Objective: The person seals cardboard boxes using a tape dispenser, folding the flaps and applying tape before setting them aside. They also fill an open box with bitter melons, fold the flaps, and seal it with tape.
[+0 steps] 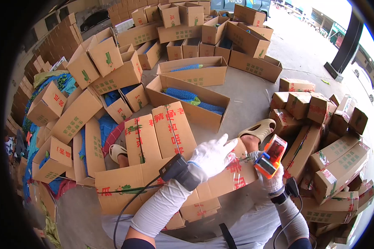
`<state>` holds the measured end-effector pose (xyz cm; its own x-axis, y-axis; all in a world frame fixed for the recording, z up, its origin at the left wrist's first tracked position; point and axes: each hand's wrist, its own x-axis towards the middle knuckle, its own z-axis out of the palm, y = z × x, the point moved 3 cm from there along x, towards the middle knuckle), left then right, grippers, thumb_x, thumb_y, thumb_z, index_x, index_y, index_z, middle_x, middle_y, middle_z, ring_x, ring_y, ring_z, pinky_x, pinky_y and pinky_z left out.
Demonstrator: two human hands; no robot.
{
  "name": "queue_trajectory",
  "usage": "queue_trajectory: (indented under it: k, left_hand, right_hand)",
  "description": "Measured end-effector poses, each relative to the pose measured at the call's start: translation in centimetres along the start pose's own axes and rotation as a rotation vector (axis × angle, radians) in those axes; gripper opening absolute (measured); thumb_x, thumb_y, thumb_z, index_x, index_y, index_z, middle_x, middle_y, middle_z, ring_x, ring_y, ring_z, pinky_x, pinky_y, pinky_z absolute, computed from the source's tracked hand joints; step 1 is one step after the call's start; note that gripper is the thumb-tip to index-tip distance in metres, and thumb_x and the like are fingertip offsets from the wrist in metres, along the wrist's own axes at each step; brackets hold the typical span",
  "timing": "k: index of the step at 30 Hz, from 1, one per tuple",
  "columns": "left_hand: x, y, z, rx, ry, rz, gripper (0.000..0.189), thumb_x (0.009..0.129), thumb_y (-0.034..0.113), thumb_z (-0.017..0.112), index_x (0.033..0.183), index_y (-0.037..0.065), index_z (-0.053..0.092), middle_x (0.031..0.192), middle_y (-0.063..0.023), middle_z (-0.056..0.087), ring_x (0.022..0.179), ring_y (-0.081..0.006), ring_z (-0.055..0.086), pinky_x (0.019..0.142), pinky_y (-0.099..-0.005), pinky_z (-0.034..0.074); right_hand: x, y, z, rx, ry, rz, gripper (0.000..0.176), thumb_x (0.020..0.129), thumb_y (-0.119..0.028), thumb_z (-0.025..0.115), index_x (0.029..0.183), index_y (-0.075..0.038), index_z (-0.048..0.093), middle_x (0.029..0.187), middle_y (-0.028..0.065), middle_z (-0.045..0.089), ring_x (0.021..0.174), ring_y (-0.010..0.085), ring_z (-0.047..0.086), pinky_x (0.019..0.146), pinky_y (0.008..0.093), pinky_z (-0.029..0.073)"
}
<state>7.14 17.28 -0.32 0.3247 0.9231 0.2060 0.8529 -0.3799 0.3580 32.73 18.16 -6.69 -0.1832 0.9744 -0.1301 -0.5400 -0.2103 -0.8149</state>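
My right hand (273, 179), in a white glove, is closed around an orange tape dispenser (265, 162) with a red front part. The dispenser is at the right end of a long cardboard box (135, 179) lying across in front of my legs. My left hand (210, 157), also gloved, is over the middle of this box with its fingers stretched toward the right end. Red print and a green plant picture mark the box. Just beyond it are two closed cartons with red lettering, a nearer carton (140, 139) and a taller carton (173, 128).
Closed cartons (340, 170) are heaped at my right. Open boxes, some holding blue-netted produce (183, 95), spread ahead and left. My sandalled foot (257, 130) rests beyond the long box. A dark post (345, 45) stands at the far right.
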Motion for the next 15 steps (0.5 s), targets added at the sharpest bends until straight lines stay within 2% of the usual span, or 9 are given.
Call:
queue_trajectory:
  k: [2, 3, 4, 6, 9, 12, 13, 14, 15]
  left_hand:
    - [-3.4, 0.2, -2.5, 0.214, -0.004, 0.148, 0.050, 0.098, 0.045, 0.047, 0.142, 0.023, 0.047, 0.138, -0.0183, 0.053, 0.106, -0.0370, 0.064, 0.087, -0.0482, 0.052]
    - [-5.5, -1.6, -4.0, 0.199, -0.088, 0.005, 0.050, 0.098, 0.045, 0.047, 0.143, 0.024, 0.046, 0.137, -0.0180, 0.054, 0.106, -0.0355, 0.064, 0.085, -0.0478, 0.053]
    - [-8.2, -4.1, -5.9, 0.182, -0.176, -0.141, 0.051, 0.098, 0.045, 0.047, 0.144, 0.025, 0.045, 0.136, -0.0177, 0.055, 0.105, -0.0341, 0.065, 0.084, -0.0474, 0.053]
    - [-14.3, -9.4, -11.2, 0.117, -0.326, -0.623, 0.045, 0.097, 0.050, 0.047, 0.128, 0.021, 0.063, 0.113, -0.0125, 0.069, 0.101, -0.0321, 0.066, 0.085, -0.0452, 0.052]
    - [-25.7, -15.7, -15.3, 0.056, -0.282, -0.719, 0.048, 0.096, 0.052, 0.045, 0.119, 0.016, 0.068, 0.104, -0.0166, 0.071, 0.100, -0.0339, 0.067, 0.088, -0.0422, 0.050]
    - [-30.5, -11.3, -16.2, -0.144, -0.388, -0.714, 0.047, 0.097, 0.041, 0.050, 0.133, 0.013, 0.058, 0.107, -0.0208, 0.069, 0.101, -0.0334, 0.067, 0.086, -0.0403, 0.050]
    - [-32.9, -10.6, -15.1, -0.179, -0.401, -0.755, 0.052, 0.095, 0.050, 0.050, 0.138, 0.022, 0.055, 0.109, -0.0178, 0.070, 0.101, -0.0352, 0.066, 0.086, -0.0426, 0.051]
    - [-33.6, -7.8, -15.0, -0.222, -0.363, -0.721, 0.055, 0.095, 0.042, 0.054, 0.140, 0.011, 0.050, 0.111, -0.0214, 0.068, 0.103, -0.0357, 0.066, 0.087, -0.0399, 0.050]
    - [-34.1, -4.8, -15.0, -0.302, -0.344, -0.689, 0.061, 0.094, 0.043, 0.056, 0.145, 0.011, 0.044, 0.117, -0.0205, 0.066, 0.105, -0.0351, 0.065, 0.089, -0.0385, 0.050]
  right_hand:
    - [-4.6, 2.9, -4.7, -0.300, 0.172, -0.092, 0.029, 0.095, -0.019, 0.061, 0.120, -0.006, 0.053, 0.109, 0.0072, 0.061, 0.094, 0.0209, 0.063, 0.080, 0.0351, 0.054]
    - [-6.9, 4.3, -6.9, -0.450, 0.269, -0.118, 0.027, 0.093, -0.017, 0.064, 0.116, -0.006, 0.055, 0.107, 0.0064, 0.061, 0.091, 0.0200, 0.063, 0.078, 0.0344, 0.054]
    - [-9.8, 6.7, -5.7, 0.070, 0.352, -0.058, 0.034, 0.090, -0.015, 0.070, 0.119, -0.006, 0.055, 0.109, 0.0053, 0.062, 0.094, 0.0198, 0.063, 0.079, 0.0356, 0.055]
    - [-13.9, 12.2, -7.1, 0.192, 0.442, 0.143, 0.037, 0.092, -0.016, 0.069, 0.125, -0.015, 0.053, 0.113, 0.0025, 0.063, 0.105, 0.0196, 0.059, 0.085, 0.0443, 0.054]
    - [-14.4, 16.9, -4.5, 0.261, 0.445, 0.194, 0.038, 0.093, -0.017, 0.069, 0.127, -0.017, 0.051, 0.116, 0.0020, 0.061, 0.107, 0.0190, 0.059, 0.083, 0.0454, 0.054]
    - [-12.0, 16.7, 2.7, 0.100, 0.363, 0.078, 0.040, 0.092, -0.012, 0.069, 0.129, -0.011, 0.053, 0.112, 0.0021, 0.063, 0.104, 0.0171, 0.061, 0.085, 0.0348, 0.053]
    - [-11.3, 15.5, 6.1, 0.036, 0.303, 0.008, 0.034, 0.092, -0.009, 0.068, 0.123, -0.009, 0.056, 0.107, 0.0012, 0.064, 0.099, 0.0156, 0.062, 0.084, 0.0322, 0.052]
    - [-10.5, 14.3, 9.9, -0.024, 0.245, -0.070, 0.028, 0.091, -0.007, 0.067, 0.118, -0.007, 0.060, 0.102, 0.0004, 0.065, 0.094, 0.0141, 0.063, 0.083, 0.0296, 0.052]
    - [-9.3, 14.4, 12.5, -0.074, 0.323, -0.170, 0.022, 0.091, -0.006, 0.066, 0.113, -0.006, 0.062, 0.099, -0.0002, 0.065, 0.089, 0.0129, 0.064, 0.081, 0.0279, 0.052]
